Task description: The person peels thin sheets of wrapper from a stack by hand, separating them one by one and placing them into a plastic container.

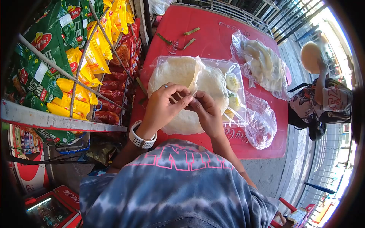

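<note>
Both of my hands meet over a stack of thin, round, pale wrappers [171, 72] on the red table [205, 21]. My left hand [167, 104], with a ring and a white watch [142, 137] on the wrist, pinches the near end of a lifted wrapper edge [195, 72]. Fingertips of my right hand [207, 112] are closed on the same edge, touching the left ones. The lifted edge stands up as a narrow strip pointing away from me. Under and to the right of the stack lies clear plastic with pale yellow-green pieces [232, 95] inside.
A plastic bag of folded wrappers [262, 60] and a crumpled clear bag [260, 121] lie at the right. Green strips [189, 43] are at the table's far side. Snack packs [85, 64] hang behind bars at left. Another person [323, 95] is at the far right.
</note>
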### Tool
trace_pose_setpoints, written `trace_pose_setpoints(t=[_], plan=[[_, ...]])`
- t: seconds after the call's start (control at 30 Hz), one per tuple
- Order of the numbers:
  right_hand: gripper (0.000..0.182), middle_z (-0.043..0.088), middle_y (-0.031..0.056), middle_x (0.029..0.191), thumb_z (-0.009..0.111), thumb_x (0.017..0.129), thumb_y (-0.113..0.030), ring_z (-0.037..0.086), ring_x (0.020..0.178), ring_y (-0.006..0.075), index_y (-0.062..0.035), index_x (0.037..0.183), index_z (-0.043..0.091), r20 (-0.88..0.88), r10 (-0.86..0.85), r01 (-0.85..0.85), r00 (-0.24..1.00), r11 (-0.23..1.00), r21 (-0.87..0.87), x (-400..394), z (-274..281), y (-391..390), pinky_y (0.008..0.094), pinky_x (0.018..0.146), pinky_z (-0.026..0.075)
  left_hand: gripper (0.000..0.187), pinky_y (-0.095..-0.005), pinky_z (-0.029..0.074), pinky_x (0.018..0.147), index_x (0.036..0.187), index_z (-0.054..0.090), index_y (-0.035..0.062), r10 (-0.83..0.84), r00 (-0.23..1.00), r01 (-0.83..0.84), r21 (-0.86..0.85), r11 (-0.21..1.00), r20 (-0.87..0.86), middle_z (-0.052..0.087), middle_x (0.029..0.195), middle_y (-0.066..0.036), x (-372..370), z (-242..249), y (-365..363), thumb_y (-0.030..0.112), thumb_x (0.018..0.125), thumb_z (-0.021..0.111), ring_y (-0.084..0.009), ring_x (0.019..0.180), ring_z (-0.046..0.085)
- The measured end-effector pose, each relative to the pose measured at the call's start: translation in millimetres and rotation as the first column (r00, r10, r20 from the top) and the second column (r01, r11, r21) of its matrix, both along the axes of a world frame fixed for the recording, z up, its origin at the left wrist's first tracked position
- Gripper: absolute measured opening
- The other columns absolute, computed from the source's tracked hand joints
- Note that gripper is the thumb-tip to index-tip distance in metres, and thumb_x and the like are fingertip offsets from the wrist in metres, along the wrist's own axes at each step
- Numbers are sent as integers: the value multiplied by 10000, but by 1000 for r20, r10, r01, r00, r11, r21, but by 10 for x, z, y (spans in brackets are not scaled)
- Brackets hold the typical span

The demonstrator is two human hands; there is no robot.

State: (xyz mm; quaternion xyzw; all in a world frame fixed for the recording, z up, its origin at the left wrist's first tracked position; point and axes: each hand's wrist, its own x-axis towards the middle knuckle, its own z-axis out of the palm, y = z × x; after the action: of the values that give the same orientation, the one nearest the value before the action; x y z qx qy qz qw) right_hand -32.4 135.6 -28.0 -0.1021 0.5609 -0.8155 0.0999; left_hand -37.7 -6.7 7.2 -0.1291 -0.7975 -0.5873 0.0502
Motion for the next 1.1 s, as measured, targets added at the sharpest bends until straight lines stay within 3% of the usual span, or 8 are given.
trace_pose_setpoints(t=[0.27, 0.37, 0.47, 0.67, 0.77, 0.97, 1.1], plan=[[138, 538, 45, 824, 482, 853, -70, 525, 825, 99, 46, 926, 485, -125, 43, 7, 991, 928, 374, 20, 26, 67, 234, 715, 439, 120, -209, 460, 559, 821, 579, -30, -44, 996, 41, 36, 999, 78, 582, 778, -71, 12, 32, -46, 78, 769, 591, -119, 660, 593], [139, 548, 112, 780, 536, 808, -60, 560, 705, 145, 39, 900, 501, -189, -3, 67, 982, 941, 333, 16, -16, 63, 248, 626, 448, 125, -213, 456, 593, 834, 575, -31, -68, 994, 64, 54, 997, 87, 583, 784, -66, 17, 13, -56, 82, 783, 578, -112, 685, 585], [132, 544, 94, 778, 533, 809, -58, 546, 698, 125, 41, 890, 500, -201, 6, 69, 980, 929, 365, 18, 46, 80, 241, 626, 444, 134, -218, 443, 630, 846, 571, -27, -93, 980, 70, 131, 989, 178, 582, 786, -60, 17, -56, -67, 97, 795, 568, -100, 703, 565], [109, 529, 27, 749, 532, 815, -66, 506, 708, 75, 24, 871, 508, -69, 9, 9, 998, 968, 252, 23, -17, 109, 207, 628, 422, 158, -218, 430, 649, 859, 558, -24, -108, 964, 59, 200, 978, 244, 578, 782, -60, 10, -156, -42, 123, 803, 563, -95, 690, 542], [109, 526, 16, 749, 518, 827, -82, 507, 716, 71, 20, 863, 504, -69, 4, 12, 998, 972, 235, 37, -2, 110, 199, 645, 415, 163, -228, 437, 629, 848, 549, -31, -68, 989, 56, 92, 994, 133, 570, 756, -74, 17, -168, -13, 121, 792, 569, -115, 680, 549], [138, 522, 10, 764, 490, 847, -108, 512, 730, 72, 25, 880, 490, 127, -41, 40, 991, 999, 13, 15, -21, 88, 212, 669, 427, 138, -266, 451, 591, 799, 531, -32, -88, 995, 91, -58, 994, 55, 556, 725, -105, 55, -72, 54, 96, 764, 569, -177, 674, 572], [135, 524, 14, 787, 487, 848, -106, 515, 740, 78, 23, 889, 490, 87, -26, 20, 996, 998, 65, 14, -70, 125, 222, 683, 435, 134, -273, 450, 596, 788, 524, -28, -69, 997, 70, -94, 993, 16, 553, 718, -106, 70, -115, 79, 99, 765, 562, -181, 670, 569]])
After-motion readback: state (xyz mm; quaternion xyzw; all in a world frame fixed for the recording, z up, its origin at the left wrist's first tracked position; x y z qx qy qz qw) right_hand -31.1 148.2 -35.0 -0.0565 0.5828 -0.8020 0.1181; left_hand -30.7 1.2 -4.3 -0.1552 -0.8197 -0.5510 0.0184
